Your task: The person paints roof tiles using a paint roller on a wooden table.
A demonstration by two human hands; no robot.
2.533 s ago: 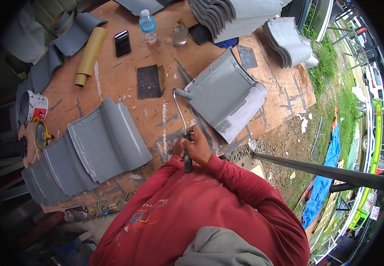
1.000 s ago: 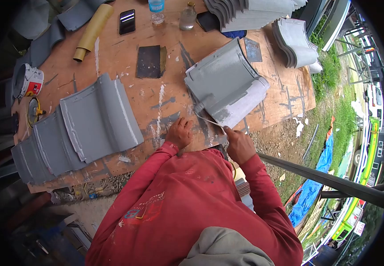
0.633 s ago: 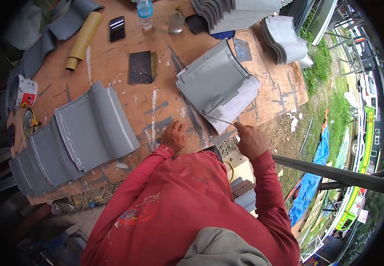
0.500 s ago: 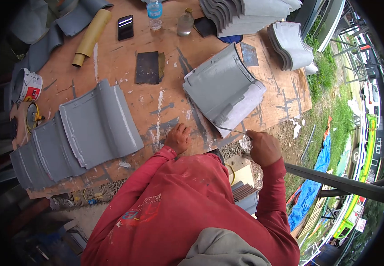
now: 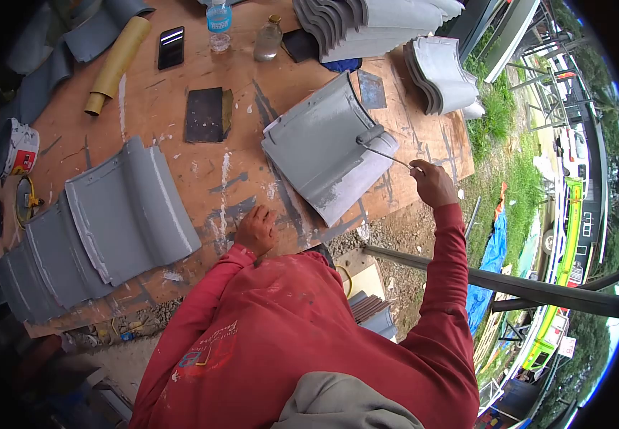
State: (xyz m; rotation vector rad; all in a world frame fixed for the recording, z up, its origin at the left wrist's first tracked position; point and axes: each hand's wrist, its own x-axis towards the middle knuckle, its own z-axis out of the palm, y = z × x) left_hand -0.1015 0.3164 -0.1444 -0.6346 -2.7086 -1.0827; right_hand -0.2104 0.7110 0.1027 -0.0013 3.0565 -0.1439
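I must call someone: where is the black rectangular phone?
The phone lies upper left in the head view, between the long tan tube and the blue-labelled plastic bottle.

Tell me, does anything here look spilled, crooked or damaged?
Grey and white smears mark the wooden table, like stray paint. The tub at left seems tilted, though lens distortion may explain that. The tile under the roller is pale along one side, seemingly unpainted.

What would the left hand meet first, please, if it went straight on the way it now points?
The left hand would probably cross some paint-streaked tabletop and meet the near left edge of the partly coated tile first, though one view leaves its exact height and depth unclear.
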